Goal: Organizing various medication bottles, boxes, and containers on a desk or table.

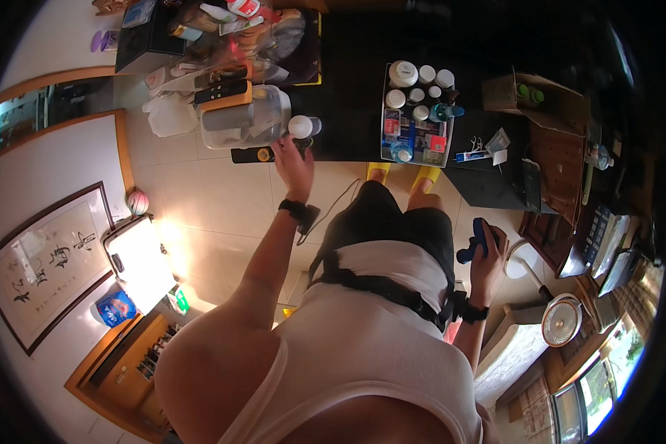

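Note:
My left hand (292, 169) reaches over the front edge of the black tabletop (344, 127), its fingertips at a small bottle with a white cap (301, 127). Whether the fingers grip the bottle is not plain. A clear plastic bin (244, 122) stands beside that bottle, with remote controls (222, 94) on top. Low at the right, away from the tabletop, my right hand (489, 250) holds a dark blue object (479, 238), whose kind I cannot tell. Between the hands, on the tabletop, a box (384, 111) holds several white-capped bottles (395, 99) and small packets.
An open cardboard box (538, 105) with green-capped items stands at the right, near floss picks (477, 145). A translucent container (172, 116) and crowded bottles lie at the left. A cable (338, 201) hangs by my left wrist. A fan (561, 321) stands at the lower right.

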`<action>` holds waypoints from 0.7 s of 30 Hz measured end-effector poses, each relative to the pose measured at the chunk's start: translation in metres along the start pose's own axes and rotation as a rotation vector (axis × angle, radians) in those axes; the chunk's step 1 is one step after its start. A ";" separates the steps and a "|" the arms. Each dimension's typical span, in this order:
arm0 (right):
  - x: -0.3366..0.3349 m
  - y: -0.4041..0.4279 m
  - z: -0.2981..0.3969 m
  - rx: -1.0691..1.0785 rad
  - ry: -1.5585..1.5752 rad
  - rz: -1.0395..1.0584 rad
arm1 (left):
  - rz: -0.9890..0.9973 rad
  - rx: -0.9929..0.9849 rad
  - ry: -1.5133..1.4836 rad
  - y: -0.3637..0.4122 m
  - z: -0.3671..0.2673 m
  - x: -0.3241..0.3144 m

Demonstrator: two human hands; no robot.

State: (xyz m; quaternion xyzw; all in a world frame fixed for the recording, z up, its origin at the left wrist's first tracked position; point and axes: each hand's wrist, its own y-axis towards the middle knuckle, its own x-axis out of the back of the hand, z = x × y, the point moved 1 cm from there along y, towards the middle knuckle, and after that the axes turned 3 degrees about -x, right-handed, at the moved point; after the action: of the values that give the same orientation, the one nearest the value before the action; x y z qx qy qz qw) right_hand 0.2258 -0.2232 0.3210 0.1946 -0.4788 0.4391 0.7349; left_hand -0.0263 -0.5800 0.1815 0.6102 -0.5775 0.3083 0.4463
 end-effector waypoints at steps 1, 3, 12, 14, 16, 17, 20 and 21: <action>-0.001 0.002 0.003 0.041 -0.011 0.003 | 0.075 0.074 0.030 0.001 0.013 -0.002; -0.003 0.006 0.008 0.040 0.004 -0.004 | 0.195 0.063 0.085 0.002 0.034 -0.011; 0.001 0.002 0.014 0.007 0.009 -0.050 | 0.306 -0.133 0.041 -0.004 0.071 -0.034; 0.002 -0.002 0.010 -0.017 0.001 -0.061 | 0.310 -0.182 0.006 -0.002 0.051 -0.017; 0.003 -0.004 0.008 -0.014 0.028 -0.075 | 0.303 -0.262 -0.128 0.006 0.018 0.009; 0.004 -0.006 0.007 -0.028 0.028 -0.082 | 0.311 -0.275 -0.131 0.010 0.004 0.017; 0.003 -0.009 0.003 -0.057 0.010 -0.091 | 0.361 -0.226 -0.301 0.029 -0.043 0.035; 0.003 -0.009 0.003 -0.068 0.017 -0.084 | 0.366 -0.234 -0.299 0.037 -0.056 0.037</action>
State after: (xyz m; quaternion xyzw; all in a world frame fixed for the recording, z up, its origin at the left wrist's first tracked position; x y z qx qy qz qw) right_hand 0.2321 -0.2289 0.3264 0.1858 -0.4784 0.3929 0.7631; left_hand -0.0498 -0.5431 0.2444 0.4785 -0.7695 0.2215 0.3603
